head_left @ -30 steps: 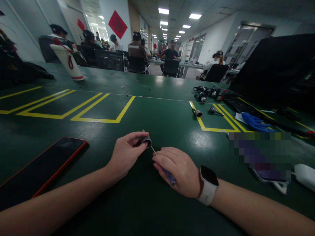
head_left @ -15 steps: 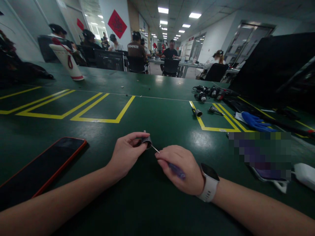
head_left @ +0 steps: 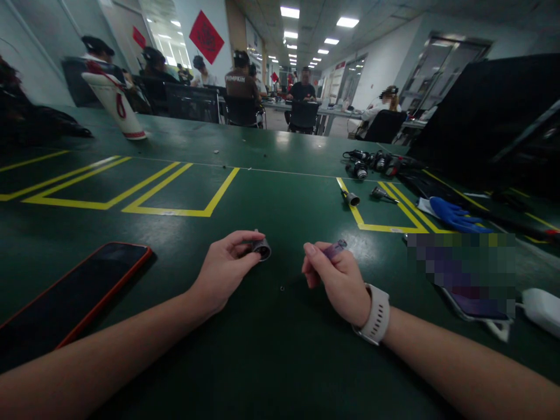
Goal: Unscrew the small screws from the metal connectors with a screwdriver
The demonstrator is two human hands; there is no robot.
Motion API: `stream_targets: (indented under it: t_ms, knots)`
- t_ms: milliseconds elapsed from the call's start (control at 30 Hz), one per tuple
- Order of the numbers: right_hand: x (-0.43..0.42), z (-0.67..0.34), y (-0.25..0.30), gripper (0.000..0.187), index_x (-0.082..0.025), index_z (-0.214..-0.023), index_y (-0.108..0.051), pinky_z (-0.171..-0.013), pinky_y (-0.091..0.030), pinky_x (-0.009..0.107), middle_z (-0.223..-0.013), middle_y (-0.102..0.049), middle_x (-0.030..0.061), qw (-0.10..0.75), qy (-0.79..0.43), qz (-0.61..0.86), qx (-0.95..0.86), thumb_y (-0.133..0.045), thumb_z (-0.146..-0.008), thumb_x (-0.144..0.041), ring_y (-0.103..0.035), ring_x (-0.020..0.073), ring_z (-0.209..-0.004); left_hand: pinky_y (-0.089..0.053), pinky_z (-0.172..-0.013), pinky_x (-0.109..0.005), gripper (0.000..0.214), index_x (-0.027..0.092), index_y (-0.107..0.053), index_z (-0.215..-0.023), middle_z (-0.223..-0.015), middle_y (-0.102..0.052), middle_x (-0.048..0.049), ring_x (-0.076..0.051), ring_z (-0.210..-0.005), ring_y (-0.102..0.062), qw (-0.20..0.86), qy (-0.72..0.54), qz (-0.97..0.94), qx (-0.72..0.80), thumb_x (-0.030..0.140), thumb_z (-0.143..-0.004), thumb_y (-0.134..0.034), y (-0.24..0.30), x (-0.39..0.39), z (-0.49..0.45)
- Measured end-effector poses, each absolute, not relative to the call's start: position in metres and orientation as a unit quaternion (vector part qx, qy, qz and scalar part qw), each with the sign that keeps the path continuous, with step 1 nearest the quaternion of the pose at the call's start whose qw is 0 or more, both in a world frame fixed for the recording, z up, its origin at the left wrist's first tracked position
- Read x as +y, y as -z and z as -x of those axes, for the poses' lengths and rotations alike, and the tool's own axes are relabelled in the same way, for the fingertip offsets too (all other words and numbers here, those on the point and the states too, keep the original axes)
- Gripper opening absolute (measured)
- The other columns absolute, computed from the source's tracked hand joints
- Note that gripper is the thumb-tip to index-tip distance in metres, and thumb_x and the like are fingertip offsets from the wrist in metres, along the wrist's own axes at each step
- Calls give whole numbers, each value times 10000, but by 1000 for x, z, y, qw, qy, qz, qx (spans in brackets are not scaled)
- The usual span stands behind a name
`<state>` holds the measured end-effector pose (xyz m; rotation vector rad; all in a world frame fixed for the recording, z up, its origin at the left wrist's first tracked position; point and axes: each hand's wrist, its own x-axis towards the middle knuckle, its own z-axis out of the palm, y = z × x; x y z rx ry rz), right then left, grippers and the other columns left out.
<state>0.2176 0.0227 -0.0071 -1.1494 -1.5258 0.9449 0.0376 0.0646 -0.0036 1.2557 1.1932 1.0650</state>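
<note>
Between the thumb and fingers of my left hand [head_left: 227,265] is a small grey metal cup-shaped part [head_left: 263,251], its open end facing me and to the right. My right hand [head_left: 341,280] is closed around a screwdriver with a translucent purple handle [head_left: 336,249], which sticks up past the fingers; its shaft is hidden. The two hands are apart. On the green table [head_left: 262,361] between them lies a tiny dark ring-like piece [head_left: 282,288].
An orange-edged phone [head_left: 87,291] lies at left, a second phone [head_left: 472,297] at right beside a white device [head_left: 542,312]. Two metal parts [head_left: 351,199] [head_left: 384,195], a blue glove [head_left: 455,214] and black tools [head_left: 361,169] sit farther right. A white cup-like holder [head_left: 116,105] stands back left.
My right hand has drawn the screwdriver out of the metal part, moved right and turned over, its handle now pointing up. The tiny piece now shows on the table. My left hand keeps its hold.
</note>
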Motion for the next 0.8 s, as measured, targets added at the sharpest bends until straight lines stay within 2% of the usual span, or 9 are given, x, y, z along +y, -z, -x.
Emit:
stream_targets:
  t_ms: [300, 433, 533, 667, 800]
  knots:
    - [18, -216, -3, 424, -179, -522, -477, -418, -319, 204, -425, -397, -60, 449, -297, 499, -678, -426, -893, -380, -401, 65, -395, -506, -888, -332, 301, 174, -677, -908, -905, -723, -26, -181, -898, -666, 555, -458, -500, 482, 118, -614, -708, 3, 64, -37]
    - [24, -215, 4, 409, -172, -563, -513, -407, -338, 194, -410, -437, -58, 462, -390, 518, -605, -455, -875, -431, -425, 66, -380, -502, -907, -345, 324, 167, -676, -931, -925, -725, -41, -191, -929, -660, 590, -472, -458, 468, 82, -619, -697, 1, 64, -37]
    - [29, -215, 13, 376, -166, -617, -546, -420, -377, 190, -443, -483, -49, 513, -495, 463, -526, -487, -858, -449, -472, 72, -408, -521, -883, -354, 298, 160, -681, -927, -947, -720, -56, -209, -956, -656, 617, -487, -424, 451, 70, -644, -667, 0, 65, -36]
    - [30, -218, 16, 287, -171, -713, -593, -537, -480, 240, -582, -588, -12, 594, -483, 380, -519, -492, -874, -385, -573, 107, -555, -522, -887, -359, 293, 154, -689, -928, -980, -716, -66, -218, -976, -650, 618, -492, -419, 448, 72, -648, -662, 0, 64, -36]
    - [22, -216, 7, 182, -179, -832, -652, -705, -519, 298, -783, -672, 28, 546, -382, 378, -643, -499, -880, -265, -632, 138, -756, -510, -905, -346, 333, 163, -681, -981, -999, -716, -59, -198, -973, -648, 601, -475, -451, 457, 105, -653, -690, 4, 65, -35]
